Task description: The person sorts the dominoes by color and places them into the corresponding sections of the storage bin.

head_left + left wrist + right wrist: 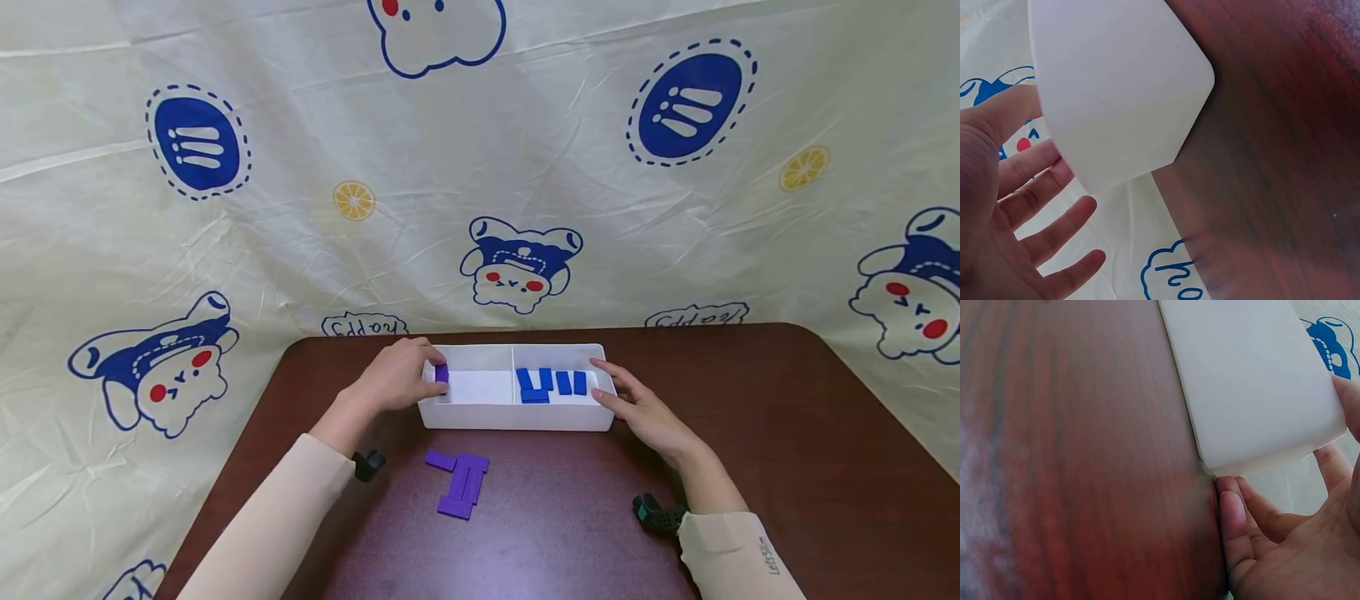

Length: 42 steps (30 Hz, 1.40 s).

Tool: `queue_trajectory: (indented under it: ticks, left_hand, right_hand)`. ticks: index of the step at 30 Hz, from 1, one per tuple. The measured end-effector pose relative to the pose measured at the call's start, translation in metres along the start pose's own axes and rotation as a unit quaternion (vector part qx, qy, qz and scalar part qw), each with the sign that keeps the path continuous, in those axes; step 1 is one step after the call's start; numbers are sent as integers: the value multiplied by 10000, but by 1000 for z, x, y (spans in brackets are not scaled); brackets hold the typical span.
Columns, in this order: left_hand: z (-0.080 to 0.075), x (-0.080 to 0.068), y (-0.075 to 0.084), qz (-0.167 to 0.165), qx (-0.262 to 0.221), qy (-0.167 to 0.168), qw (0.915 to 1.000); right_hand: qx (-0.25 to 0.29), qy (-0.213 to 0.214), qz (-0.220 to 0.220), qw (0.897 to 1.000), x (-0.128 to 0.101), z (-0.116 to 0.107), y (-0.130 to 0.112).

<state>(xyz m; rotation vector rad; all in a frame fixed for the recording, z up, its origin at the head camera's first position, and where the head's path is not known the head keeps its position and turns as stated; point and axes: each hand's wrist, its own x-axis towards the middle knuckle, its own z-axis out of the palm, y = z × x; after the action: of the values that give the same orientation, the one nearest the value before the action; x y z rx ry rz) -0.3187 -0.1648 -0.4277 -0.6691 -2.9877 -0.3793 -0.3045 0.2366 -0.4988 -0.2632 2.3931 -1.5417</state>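
A white two-compartment box (517, 418) stands near the table's far edge. My left hand (399, 373) reaches over its left end and pinches a small purple block (442, 377) between thumb and index finger, inside the left compartment. In the left wrist view, the box wall (1116, 81) hides those fingertips while the other fingers spread outside it. My right hand (647, 408) grips the box's right end, thumb and index finger over the rim. Its lower fingers (1234, 512) lie outside, by the box's bottom corner. Several blue blocks (564, 382) lie in the right compartment.
Several flat purple blocks (463, 483) lie grouped on the dark brown table (570, 517) in front of the box. A printed pale cloth (420, 150) hangs right behind the table's far edge.
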Motion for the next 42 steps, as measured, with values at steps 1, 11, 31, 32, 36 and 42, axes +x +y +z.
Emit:
queue_trajectory:
  ticks: [1, 11, 31, 32, 36, 42]
  left_hand:
    - [1, 2, 0, 0, 9, -15, 10000]
    - [8, 13, -2, 49, 283, -111, 9995]
    - [19, 25, 5, -274, 341, -675, 9968]
    - [20, 26, 5, -296, 353, -675, 9967]
    - [24, 27, 4, -360, 345, -648, 9967]
    - [28, 28, 5, -447, 291, -576, 9969]
  right_hand:
    - [2, 0, 8, 10000, 0, 0, 0]
    - [-1, 6, 35, 10000, 0, 1, -2]
    - [13, 19, 72, 10000, 0, 1, 0]
    - [10, 16, 73, 10000, 0, 1, 0]
    - [14, 13, 50, 10000, 1, 1, 0]
    - [-13, 39, 56, 10000, 0, 1, 0]
